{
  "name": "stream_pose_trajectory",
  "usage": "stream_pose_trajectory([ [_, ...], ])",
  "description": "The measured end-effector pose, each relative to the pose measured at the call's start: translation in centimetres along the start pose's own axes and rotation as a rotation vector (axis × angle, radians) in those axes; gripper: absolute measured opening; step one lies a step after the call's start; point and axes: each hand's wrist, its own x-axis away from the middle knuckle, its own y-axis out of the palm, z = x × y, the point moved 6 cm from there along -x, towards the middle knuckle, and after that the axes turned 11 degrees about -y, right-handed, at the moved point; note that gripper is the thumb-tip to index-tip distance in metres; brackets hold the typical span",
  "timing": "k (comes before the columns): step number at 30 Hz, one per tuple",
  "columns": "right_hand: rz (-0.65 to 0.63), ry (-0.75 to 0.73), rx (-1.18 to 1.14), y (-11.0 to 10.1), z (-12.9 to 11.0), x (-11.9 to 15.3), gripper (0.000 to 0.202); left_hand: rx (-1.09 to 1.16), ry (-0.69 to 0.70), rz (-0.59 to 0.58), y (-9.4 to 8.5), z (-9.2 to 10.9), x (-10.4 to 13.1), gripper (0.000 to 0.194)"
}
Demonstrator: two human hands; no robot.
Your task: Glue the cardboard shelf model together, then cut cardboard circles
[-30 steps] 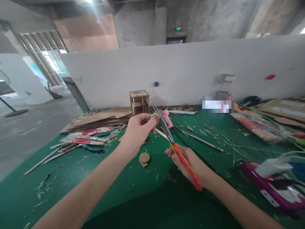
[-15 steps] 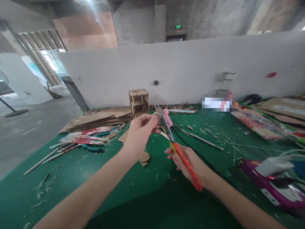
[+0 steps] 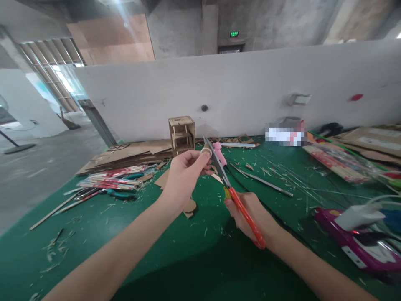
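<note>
My left hand [image 3: 183, 175] pinches a small round piece of cardboard [image 3: 205, 150] between thumb and fingers. In my right hand [image 3: 259, 211] is a pair of scissors [image 3: 246, 215] with red-orange handles, its blades pointing up and away, right beside the small piece. Whether the blades touch the cardboard I cannot tell. Below my left wrist, a cardboard disc [image 3: 190, 205] lies on the green table [image 3: 175, 259]. Behind the blades lies a pink glue gun [image 3: 220, 154]. A small cardboard shelf unit [image 3: 178, 122] stands upright beyond my left hand.
To the left are flat cardboard sheets [image 3: 134, 149], red-and-white packets of sticks [image 3: 114, 177] and teal-handled pliers [image 3: 121, 195]. A purple power strip [image 3: 327, 219] with a white plug sits at the right. Scraps and thin strips litter the table, and a white partition [image 3: 244, 96] closes its back.
The fingers of my right hand have closed in around the scissor handles, and the blades appear closer together. My left hand and the cardboard piece stay almost in place.
</note>
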Motion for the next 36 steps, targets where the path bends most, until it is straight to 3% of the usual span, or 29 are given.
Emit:
stream_pose_trajectory([
  [5,0.011,0.051,-0.032,-0.1,1.1,0.0,0.054,0.013,-0.013,-0.023,0.0,0.1,-0.1,0.021],
  [16,-0.059,-0.08,-0.355,1.3,1.2,0.6,0.041,0.06,-0.042,-0.016,-0.7,0.1,-0.7,0.02],
  [29,-0.046,-0.18,-0.268,0.6,0.5,0.6,0.034,-0.045,-0.015,-0.011,-0.9,0.3,-0.7,0.021],
  [36,-0.067,-0.146,-0.287,1.0,0.8,0.5,0.037,-0.083,-0.017,-0.005,-0.9,0.2,-0.7,0.019],
])
